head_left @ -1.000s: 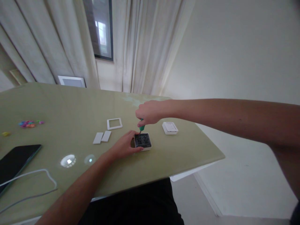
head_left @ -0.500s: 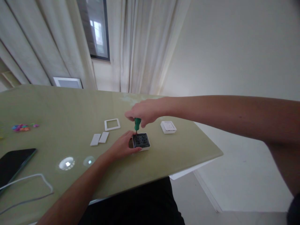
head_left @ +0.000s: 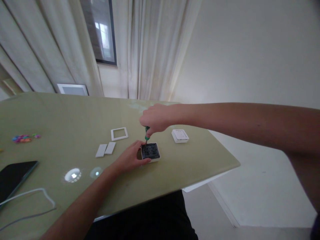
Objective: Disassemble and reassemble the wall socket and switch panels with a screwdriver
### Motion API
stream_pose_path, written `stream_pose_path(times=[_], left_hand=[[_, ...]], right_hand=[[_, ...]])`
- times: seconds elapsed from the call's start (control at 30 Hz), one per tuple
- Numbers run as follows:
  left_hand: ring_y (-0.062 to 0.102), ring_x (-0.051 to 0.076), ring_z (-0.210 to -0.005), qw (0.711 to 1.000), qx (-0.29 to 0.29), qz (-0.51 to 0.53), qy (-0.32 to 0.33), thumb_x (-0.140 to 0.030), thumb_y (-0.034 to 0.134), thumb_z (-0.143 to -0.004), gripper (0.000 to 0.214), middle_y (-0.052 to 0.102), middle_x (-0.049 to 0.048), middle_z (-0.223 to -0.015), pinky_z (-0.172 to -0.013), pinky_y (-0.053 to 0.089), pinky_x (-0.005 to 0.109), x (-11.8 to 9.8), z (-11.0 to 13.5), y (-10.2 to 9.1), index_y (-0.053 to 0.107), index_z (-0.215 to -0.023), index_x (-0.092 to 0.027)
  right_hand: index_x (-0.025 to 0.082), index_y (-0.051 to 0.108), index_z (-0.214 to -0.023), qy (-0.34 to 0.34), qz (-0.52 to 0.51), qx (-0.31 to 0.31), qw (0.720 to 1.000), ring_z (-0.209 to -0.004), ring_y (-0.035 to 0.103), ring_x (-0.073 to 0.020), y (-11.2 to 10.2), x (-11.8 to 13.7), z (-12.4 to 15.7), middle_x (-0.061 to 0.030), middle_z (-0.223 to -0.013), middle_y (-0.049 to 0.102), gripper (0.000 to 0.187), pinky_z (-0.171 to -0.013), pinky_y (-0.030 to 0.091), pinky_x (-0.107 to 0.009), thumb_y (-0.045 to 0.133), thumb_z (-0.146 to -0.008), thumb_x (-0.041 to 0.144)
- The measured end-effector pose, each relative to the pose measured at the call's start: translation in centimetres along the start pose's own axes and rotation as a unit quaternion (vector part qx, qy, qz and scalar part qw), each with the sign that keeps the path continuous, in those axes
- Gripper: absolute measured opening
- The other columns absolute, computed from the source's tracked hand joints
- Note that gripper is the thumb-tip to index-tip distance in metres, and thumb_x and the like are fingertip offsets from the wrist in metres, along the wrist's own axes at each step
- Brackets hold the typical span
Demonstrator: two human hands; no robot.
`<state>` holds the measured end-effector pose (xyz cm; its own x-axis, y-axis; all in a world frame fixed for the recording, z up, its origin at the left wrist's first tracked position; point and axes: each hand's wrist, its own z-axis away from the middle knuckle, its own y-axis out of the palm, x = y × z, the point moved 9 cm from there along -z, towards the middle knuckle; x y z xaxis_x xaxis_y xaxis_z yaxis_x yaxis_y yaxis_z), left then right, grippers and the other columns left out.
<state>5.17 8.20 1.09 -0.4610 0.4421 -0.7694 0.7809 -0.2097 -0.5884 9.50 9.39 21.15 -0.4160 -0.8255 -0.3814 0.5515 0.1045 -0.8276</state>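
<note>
My right hand (head_left: 155, 118) is wrapped round the green handle of a screwdriver (head_left: 147, 136). The screwdriver stands upright, its tip down at the left part of a wall switch (head_left: 151, 151) whose black inside shows within a white casing. Fingers and thumb of my left hand (head_left: 132, 156) grip the casing from its left side against the table. To the left lie a white rectangular frame (head_left: 119, 133) and two flat white rocker plates (head_left: 101, 150). A white socket box (head_left: 180, 136) sits to the right.
The pale green table (head_left: 155, 186) ends at a corner on the right. At the left lie a black phone (head_left: 16, 178), a white cable (head_left: 35, 190) and several small colourful pieces (head_left: 23, 138). Curtains (head_left: 155, 46) hang behind the table.
My right hand has turned on the screwdriver, its fingers curling in so that less of the green handle shows. My left hand stays on the casing.
</note>
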Motion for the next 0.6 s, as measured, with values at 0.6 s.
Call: stream_pose_path(times=[0.6], left_hand=[[0.071,0.036,-0.116,1.000,-0.003,-0.019,-0.003,-0.052,0.083,-0.083,0.060,0.070,0.0127,-0.129,-0.102,0.057,0.053,-0.6,0.1,-0.3,0.060,-0.131,-0.025]], right_hand=[[0.019,0.072,-0.126,-0.062,-0.056,-0.013,0.996,-0.099,0.070,-0.0262,0.8,0.6,0.5,-0.0124,-0.120,0.079,0.035,-0.064,0.035,-0.031,0.079,-0.095,0.034]])
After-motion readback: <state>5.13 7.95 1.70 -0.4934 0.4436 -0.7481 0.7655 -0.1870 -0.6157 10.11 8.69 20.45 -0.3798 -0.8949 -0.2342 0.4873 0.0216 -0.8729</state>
